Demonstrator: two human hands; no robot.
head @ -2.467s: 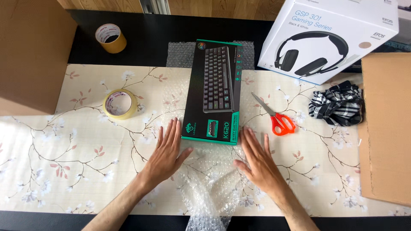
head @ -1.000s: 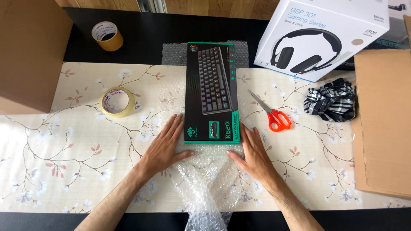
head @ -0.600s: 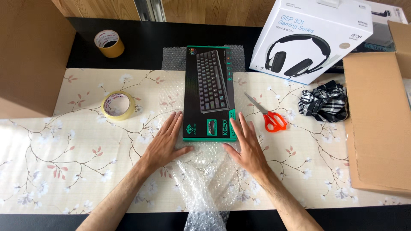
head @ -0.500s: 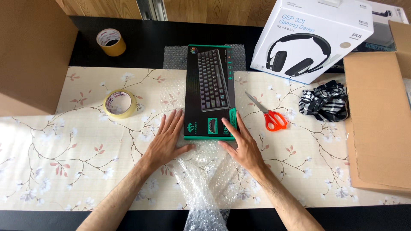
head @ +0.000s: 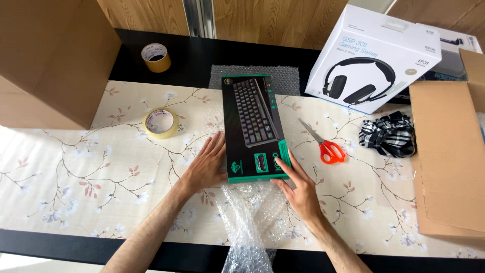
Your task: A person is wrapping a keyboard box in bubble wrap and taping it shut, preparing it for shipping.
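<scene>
A black and green keyboard box [head: 252, 124] lies lengthwise on a sheet of clear bubble wrap [head: 252, 220] on the floral table cover. My left hand [head: 207, 164] rests flat against the box's near left edge, fingers spread. The fingers of my right hand [head: 298, 187] press on the box's near right corner. Neither hand is closed around the box. The bubble wrap bunches up toward me at the table's front edge and also shows beyond the far end of the box.
Red-handled scissors [head: 326, 146] lie right of the box, a black and white cloth [head: 388, 134] further right. A yellowish tape roll [head: 161, 123] sits to the left, a brown tape roll [head: 155, 56] at the back. Cardboard boxes [head: 449, 162] flank both sides; a white headset box [head: 371, 55] stands behind.
My right hand has slid left from the table onto the box's near right corner. My left hand stays against the left edge. The view has shifted slightly.
</scene>
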